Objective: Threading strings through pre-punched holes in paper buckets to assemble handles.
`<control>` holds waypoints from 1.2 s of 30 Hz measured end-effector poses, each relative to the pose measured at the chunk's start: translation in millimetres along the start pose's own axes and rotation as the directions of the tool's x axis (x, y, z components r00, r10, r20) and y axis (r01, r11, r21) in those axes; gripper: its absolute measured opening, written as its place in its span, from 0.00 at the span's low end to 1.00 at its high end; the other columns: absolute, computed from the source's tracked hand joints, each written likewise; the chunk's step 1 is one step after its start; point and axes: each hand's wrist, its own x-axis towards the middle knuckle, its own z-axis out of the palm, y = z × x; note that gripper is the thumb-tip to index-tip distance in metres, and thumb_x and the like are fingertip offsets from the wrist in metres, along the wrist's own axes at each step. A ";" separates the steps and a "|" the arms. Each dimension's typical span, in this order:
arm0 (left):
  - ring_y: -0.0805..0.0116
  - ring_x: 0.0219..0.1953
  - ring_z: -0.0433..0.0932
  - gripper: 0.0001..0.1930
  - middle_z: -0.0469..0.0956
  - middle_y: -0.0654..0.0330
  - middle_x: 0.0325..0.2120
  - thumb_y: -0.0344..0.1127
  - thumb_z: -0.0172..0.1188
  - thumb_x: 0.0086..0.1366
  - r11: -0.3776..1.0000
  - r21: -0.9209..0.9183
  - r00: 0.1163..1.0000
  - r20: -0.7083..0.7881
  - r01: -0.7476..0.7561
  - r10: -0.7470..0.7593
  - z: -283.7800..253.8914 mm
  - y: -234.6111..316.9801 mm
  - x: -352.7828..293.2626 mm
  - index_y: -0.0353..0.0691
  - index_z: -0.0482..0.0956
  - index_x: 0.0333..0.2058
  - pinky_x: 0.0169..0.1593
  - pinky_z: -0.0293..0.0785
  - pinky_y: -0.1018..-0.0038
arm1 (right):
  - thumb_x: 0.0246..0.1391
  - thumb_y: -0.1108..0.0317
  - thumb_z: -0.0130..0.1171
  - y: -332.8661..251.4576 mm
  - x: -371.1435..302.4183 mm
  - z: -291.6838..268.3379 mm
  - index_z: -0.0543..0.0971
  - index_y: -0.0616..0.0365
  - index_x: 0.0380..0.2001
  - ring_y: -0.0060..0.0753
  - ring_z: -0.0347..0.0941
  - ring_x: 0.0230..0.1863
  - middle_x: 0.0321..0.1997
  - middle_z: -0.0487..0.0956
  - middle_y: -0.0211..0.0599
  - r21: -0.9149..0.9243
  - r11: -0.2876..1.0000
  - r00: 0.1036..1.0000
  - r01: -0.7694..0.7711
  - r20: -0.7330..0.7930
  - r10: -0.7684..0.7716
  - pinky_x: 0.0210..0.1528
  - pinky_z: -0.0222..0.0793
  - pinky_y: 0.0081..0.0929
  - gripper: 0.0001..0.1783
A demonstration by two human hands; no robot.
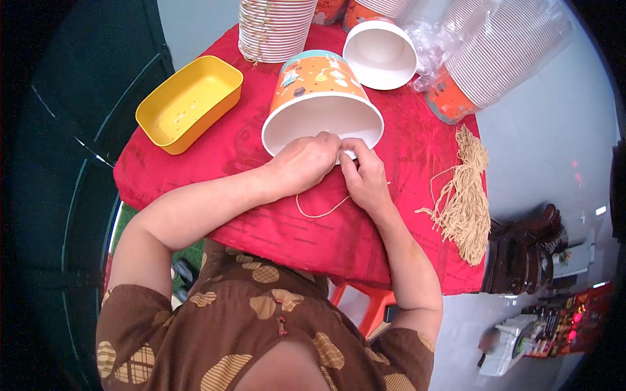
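An orange paper bucket [321, 79] with a white rim and blue base lies on its side, its mouth facing me. My left hand [308, 158] reaches over the lower rim with its fingers closed at the tips; what they pinch is hidden. Close against it, my right hand [364, 173] is closed at the same spot on the rim, thumb and forefinger bent together on the string. Below both hands, the thin beige string [319, 216] hangs in a loose loop over the red cloth, running up to each hand.
A red cloth [176, 186] covers the table. At the left stands a yellow plastic tub [189, 104] with small bits inside. A beige string bundle [466, 202] hangs near the right edge. Behind are a white bucket stack [275, 29], another bucket [380, 55] and plastic-wrapped bucket stacks [502, 55].
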 end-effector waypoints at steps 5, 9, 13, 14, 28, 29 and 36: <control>0.43 0.31 0.79 0.06 0.76 0.41 0.29 0.25 0.51 0.58 1.000 0.001 1.000 0.009 0.020 -0.020 1.8 3.5 1.4 0.29 0.70 0.35 0.33 0.75 0.55 | 0.58 0.76 0.50 7.7 -0.8 -3.1 0.75 0.64 0.47 0.60 0.73 0.47 0.45 0.75 0.60 -0.046 0.994 0.995 0.098 -0.014 -0.098 0.48 0.70 0.44 0.13; 0.43 0.30 0.79 0.06 0.76 0.42 0.28 0.26 0.51 0.59 1.000 0.016 1.000 -0.010 -0.020 0.020 6.3 -3.5 -3.0 0.30 0.68 0.34 0.32 0.75 0.55 | 0.59 0.76 0.49 1.6 0.8 -3.5 0.75 0.66 0.45 0.59 0.74 0.45 0.42 0.77 0.59 -0.026 0.996 0.993 0.082 0.087 -0.080 0.47 0.70 0.43 0.12; 0.44 0.29 0.79 0.06 0.76 0.44 0.27 0.26 0.52 0.59 0.998 0.033 0.997 -0.048 -0.061 0.063 5.9 -4.3 -3.0 0.31 0.68 0.33 0.30 0.75 0.55 | 0.59 0.76 0.49 -3.7 4.1 -8.0 0.75 0.66 0.40 0.58 0.74 0.41 0.37 0.77 0.57 -0.018 0.998 0.990 0.062 0.131 -0.059 0.44 0.70 0.43 0.09; 0.44 0.29 0.79 0.06 0.76 0.44 0.27 0.26 0.52 0.59 0.998 0.031 0.997 -0.048 -0.060 0.061 6.7 -4.5 -3.2 0.31 0.68 0.33 0.30 0.75 0.55 | 0.58 0.76 0.49 -4.7 3.0 -9.0 0.75 0.66 0.39 0.58 0.74 0.40 0.36 0.77 0.56 -0.016 0.998 0.990 0.054 0.130 -0.052 0.43 0.70 0.44 0.08; 0.45 0.27 0.79 0.06 0.76 0.44 0.25 0.27 0.52 0.60 0.993 0.056 0.991 -0.072 -0.108 0.112 8.0 -7.0 -4.7 0.31 0.67 0.33 0.28 0.75 0.56 | 0.58 0.76 0.50 -2.6 3.1 -10.2 0.75 0.64 0.41 0.56 0.74 0.42 0.38 0.77 0.56 0.028 0.995 0.985 0.091 0.144 -0.095 0.46 0.70 0.42 0.09; 0.45 0.27 0.79 0.06 0.76 0.44 0.25 0.27 0.52 0.60 0.993 0.057 0.991 -0.073 -0.108 0.112 8.0 -7.4 -4.9 0.31 0.67 0.33 0.28 0.75 0.56 | 0.58 0.76 0.50 -4.0 3.5 -11.0 0.75 0.64 0.41 0.55 0.74 0.42 0.37 0.77 0.55 0.035 0.997 0.983 0.074 0.168 -0.079 0.46 0.70 0.42 0.08; 0.44 0.28 0.78 0.07 0.76 0.44 0.25 0.29 0.56 0.59 0.998 -0.006 0.996 -0.065 -0.059 0.058 3.0 -3.9 -4.2 0.32 0.69 0.32 0.30 0.75 0.55 | 0.61 0.74 0.50 8.2 1.0 -10.4 0.74 0.64 0.38 0.36 0.75 0.36 0.33 0.78 0.43 -0.036 0.998 0.983 0.060 0.174 -0.053 0.41 0.70 0.30 0.06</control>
